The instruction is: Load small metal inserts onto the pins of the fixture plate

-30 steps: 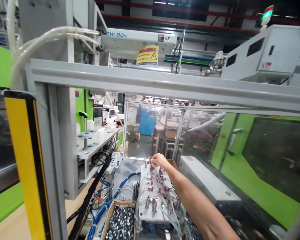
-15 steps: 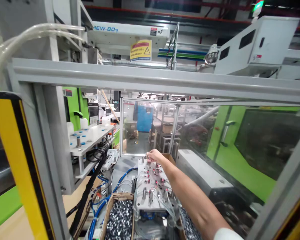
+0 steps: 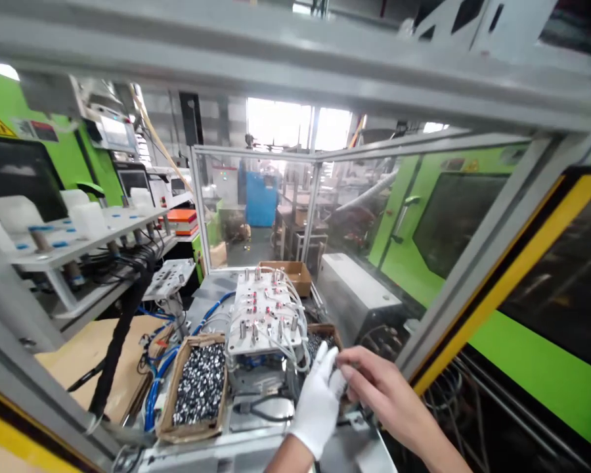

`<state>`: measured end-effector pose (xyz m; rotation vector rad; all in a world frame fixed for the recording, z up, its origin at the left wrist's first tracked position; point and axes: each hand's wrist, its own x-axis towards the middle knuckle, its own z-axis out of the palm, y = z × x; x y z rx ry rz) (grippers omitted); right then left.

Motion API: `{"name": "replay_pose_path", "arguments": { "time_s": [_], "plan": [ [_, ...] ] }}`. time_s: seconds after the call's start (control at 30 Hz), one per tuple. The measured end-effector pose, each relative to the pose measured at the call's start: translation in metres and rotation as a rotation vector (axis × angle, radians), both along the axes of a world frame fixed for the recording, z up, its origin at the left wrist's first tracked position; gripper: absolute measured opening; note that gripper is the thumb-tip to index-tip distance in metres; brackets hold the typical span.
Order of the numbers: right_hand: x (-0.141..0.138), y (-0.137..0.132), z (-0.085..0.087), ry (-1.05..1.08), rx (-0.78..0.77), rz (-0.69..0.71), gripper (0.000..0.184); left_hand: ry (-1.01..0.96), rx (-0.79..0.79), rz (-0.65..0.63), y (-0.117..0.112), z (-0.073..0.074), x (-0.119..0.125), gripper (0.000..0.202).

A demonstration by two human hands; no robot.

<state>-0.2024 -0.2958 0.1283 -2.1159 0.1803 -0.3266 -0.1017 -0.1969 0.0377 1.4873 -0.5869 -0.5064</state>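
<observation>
My left hand (image 3: 318,404), in a white glove, is raised at the lower middle with its visible fingers stretched out; its palm side is hidden. My bare right hand (image 3: 381,384) meets it from the right, fingertips pinched together at the gloved fingers. Anything in that pinch is too small or hidden to make out. Beyond my hands stands a metal fixture plate (image 3: 246,336) with upright pins, small red-marked fittings and clear tubes. An open carton of small shiny dark parts (image 3: 200,381) is at its left. A second carton of similar parts (image 3: 320,334) is partly behind my gloved fingers.
Black-handled pliers (image 3: 263,410) lie in front of the fixture. Blue hoses (image 3: 165,378) run along the left. A brown box (image 3: 295,276) stands behind the plate. A metal frame (image 3: 295,56) crosses overhead, and a yellow-edged post (image 3: 512,282) rises on the right.
My right hand has come back from the far end of the fixture plate to my gloved left hand, which has come into view. The camera view has tilted down and shifted.
</observation>
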Motion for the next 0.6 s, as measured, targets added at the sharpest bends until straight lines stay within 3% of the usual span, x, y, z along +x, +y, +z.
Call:
{"name": "replay_pose_path", "arguments": {
  "time_s": [0.07, 0.17, 0.23, 0.3, 0.37, 0.43, 0.6],
  "plan": [
    [-0.025, -0.004, -0.034, 0.127, -0.002, -0.011, 0.033, 0.052, -0.027, -0.003, 0.017, -0.004, -0.004, 0.057],
    [-0.045, 0.009, -0.091, 0.235, -0.024, 0.032, 0.033, 0.304, -0.189, -0.026, 0.061, -0.009, -0.011, 0.061],
    [-0.047, 0.029, -0.125, 0.249, -0.110, 0.110, 0.023, 0.437, -0.252, 0.064, 0.093, -0.015, -0.016, 0.056],
    [-0.040, 0.053, -0.150, 0.242, -0.242, 0.216, 0.023, 0.490, -0.258, 0.232, 0.123, -0.024, -0.022, 0.050],
    [-0.029, 0.073, -0.166, 0.253, -0.401, 0.307, 0.033, 0.556, -0.257, 0.391, 0.152, -0.039, -0.030, 0.050],
    [-0.015, 0.088, -0.174, 0.312, -0.554, 0.366, 0.034, 0.633, -0.219, 0.461, 0.176, -0.058, -0.039, 0.056],
    [0.011, 0.096, -0.177, 0.388, -0.789, 0.460, 0.041, 0.794, -0.013, 0.389, 0.203, -0.098, -0.066, 0.060]
  ]
}}
